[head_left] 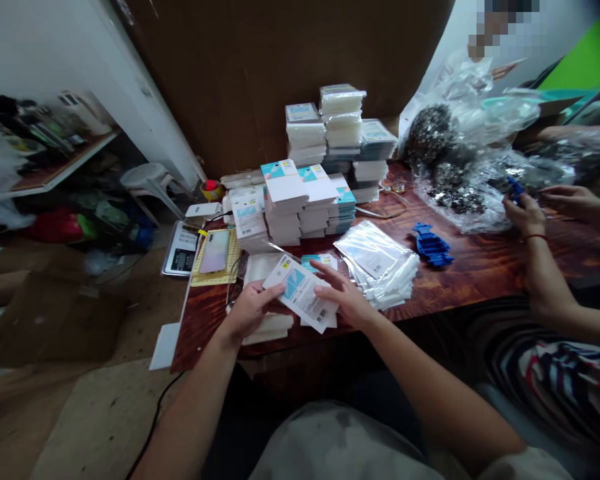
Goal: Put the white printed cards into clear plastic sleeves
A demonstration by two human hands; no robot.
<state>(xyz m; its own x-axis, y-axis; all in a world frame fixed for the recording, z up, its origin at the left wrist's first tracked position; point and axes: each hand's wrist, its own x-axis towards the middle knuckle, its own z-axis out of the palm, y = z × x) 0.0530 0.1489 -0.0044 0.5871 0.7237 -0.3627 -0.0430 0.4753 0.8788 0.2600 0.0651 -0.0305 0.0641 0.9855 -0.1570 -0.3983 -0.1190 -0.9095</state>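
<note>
White card (301, 294) slants lengthwise toward lower right, left hand (251, 308) pinching it; right hand (349, 298) spread, seemingly touching.

1. Left arm (195, 393): bare, reaching forward and inward from the lower left; the wrist (233, 333) lies low.
2. Left hand (250, 308): closed in a pinch, thumb (275, 291) on top and pointing right, the other fingers curled and partly hidden beneath.
3. Right arm (430, 380): bare along the forearm, slanting up and inward from the lower right.
4. Right hand (349, 300): thumb (326, 292) and forefinger (325, 272) spread apart, both pointing left toward the left hand; whether the lower fingers grip is hidden.
5. Both hands: near each other, not touching.
</note>
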